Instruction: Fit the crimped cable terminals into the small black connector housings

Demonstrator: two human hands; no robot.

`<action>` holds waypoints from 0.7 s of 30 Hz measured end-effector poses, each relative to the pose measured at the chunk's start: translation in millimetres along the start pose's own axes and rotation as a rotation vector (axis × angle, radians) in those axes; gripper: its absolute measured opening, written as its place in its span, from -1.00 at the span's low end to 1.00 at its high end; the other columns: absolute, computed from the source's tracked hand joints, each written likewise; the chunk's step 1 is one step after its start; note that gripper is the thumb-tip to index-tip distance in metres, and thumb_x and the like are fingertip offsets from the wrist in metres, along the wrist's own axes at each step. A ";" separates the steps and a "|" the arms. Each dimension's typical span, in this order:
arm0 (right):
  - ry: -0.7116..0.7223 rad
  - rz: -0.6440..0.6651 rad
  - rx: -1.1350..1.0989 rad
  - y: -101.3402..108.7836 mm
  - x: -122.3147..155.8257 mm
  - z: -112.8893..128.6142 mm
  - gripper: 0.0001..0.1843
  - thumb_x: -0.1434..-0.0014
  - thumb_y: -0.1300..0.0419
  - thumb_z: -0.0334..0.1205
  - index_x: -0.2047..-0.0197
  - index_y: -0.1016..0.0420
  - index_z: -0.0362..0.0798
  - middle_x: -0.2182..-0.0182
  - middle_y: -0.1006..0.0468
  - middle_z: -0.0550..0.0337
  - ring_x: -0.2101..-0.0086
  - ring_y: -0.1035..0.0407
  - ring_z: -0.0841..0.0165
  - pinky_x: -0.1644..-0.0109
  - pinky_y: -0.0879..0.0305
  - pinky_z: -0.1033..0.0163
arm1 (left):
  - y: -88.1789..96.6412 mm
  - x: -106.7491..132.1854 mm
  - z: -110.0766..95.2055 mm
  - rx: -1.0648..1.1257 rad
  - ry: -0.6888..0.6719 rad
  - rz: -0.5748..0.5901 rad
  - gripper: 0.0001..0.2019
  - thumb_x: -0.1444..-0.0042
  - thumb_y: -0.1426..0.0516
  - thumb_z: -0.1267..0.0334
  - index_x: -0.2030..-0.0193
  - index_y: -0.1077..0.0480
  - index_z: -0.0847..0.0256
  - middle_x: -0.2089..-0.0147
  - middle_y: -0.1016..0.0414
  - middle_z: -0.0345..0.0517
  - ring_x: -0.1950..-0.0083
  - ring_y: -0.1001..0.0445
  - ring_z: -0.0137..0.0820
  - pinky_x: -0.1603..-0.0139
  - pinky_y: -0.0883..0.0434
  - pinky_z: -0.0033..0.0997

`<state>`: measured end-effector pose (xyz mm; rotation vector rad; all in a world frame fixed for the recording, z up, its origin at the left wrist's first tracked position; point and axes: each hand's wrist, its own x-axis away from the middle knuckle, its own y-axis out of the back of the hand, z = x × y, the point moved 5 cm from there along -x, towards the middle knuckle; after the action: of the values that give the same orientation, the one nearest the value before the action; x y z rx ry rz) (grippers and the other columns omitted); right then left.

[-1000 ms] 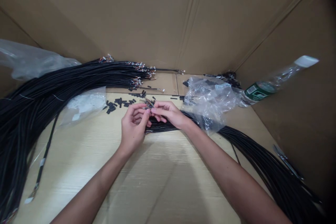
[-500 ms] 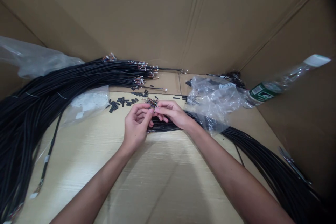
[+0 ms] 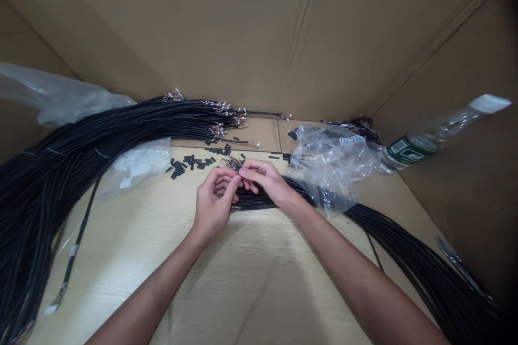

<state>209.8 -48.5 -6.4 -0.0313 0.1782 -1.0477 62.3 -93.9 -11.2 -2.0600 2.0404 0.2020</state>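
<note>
A bundle of black cables [image 3: 259,200] runs in from the lower right and ends between my hands in a tuft of thin coloured wire ends [image 3: 234,163]. My left hand [image 3: 217,194] is closed round the left side of that end, with its thumb against the wires. From the right, my right hand [image 3: 265,178] pinches the same wire ends between thumb and fingers. Fingertips of both hands meet there and hide exactly which wires they hold. Short black tube pieces [image 3: 190,162] lie scattered just beyond my left hand.
A large bundle of black cables [image 3: 121,118] with white connectors fills the left side. Clear plastic bags lie at left [image 3: 137,164] and right [image 3: 327,156]. A plastic bottle [image 3: 413,150] leans at the right, near metal tweezers [image 3: 461,267]. Cardboard walls [image 3: 226,27] surround the surface.
The whole view has shifted slightly, so everything sits a little lower and to the right. Both hands stay together at the wire ends, with only small finger movement.
</note>
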 end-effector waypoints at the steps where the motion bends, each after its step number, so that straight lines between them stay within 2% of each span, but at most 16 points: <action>1: -0.002 -0.002 0.003 -1.0 -0.1 1.2 -0.66 -0.31 -0.34 0.01 0.30 -0.47 -0.11 0.44 -0.46 0.25 0.51 -0.27 0.50 0.45 -0.15 0.36 | 0.1 0.3 -0.1 -0.002 -0.002 0.003 -0.79 -0.32 -0.32 0.17 0.06 -0.44 0.21 0.26 -0.57 -0.15 0.42 -0.51 -0.51 0.42 -0.48 -0.54; 7: -0.007 0.019 0.027 -1.9 0.4 9.5 -0.64 -0.28 -0.37 0.06 0.25 -0.49 -0.10 0.39 -0.49 0.23 0.50 -0.27 0.49 0.44 -0.16 0.35 | 0.9 0.3 1.7 0.019 -0.007 0.022 -0.81 -0.34 -0.30 0.17 0.04 -0.44 0.18 0.24 -0.56 -0.15 0.40 -0.51 -0.51 0.40 -0.48 -0.53; 11: -0.012 0.061 0.054 -1.6 1.4 18.1 -0.61 -0.25 -0.41 0.07 0.27 -0.47 -0.08 0.41 -0.44 0.27 0.48 -0.28 0.48 0.39 -0.21 0.33 | -0.8 0.5 1.5 0.033 0.014 0.049 -0.79 -0.34 -0.30 0.13 0.05 -0.45 0.18 0.25 -0.55 -0.14 0.38 -0.52 -0.47 0.39 -0.50 -0.50; 21: 0.062 0.124 0.224 1.3 7.1 34.5 -0.64 -0.37 -0.32 0.03 0.29 -0.44 -0.07 0.45 -0.44 0.27 0.47 -0.36 0.45 0.36 -0.30 0.31 | -4.2 3.2 -7.6 0.012 -0.014 0.096 -0.82 -0.36 -0.28 0.13 0.08 -0.45 0.16 0.23 -0.53 -0.15 0.34 -0.53 -0.46 0.35 -0.53 -0.49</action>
<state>219.9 -56.0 26.5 0.2129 0.1164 -0.9406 66.1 -98.9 -4.4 -1.9498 2.1286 0.2206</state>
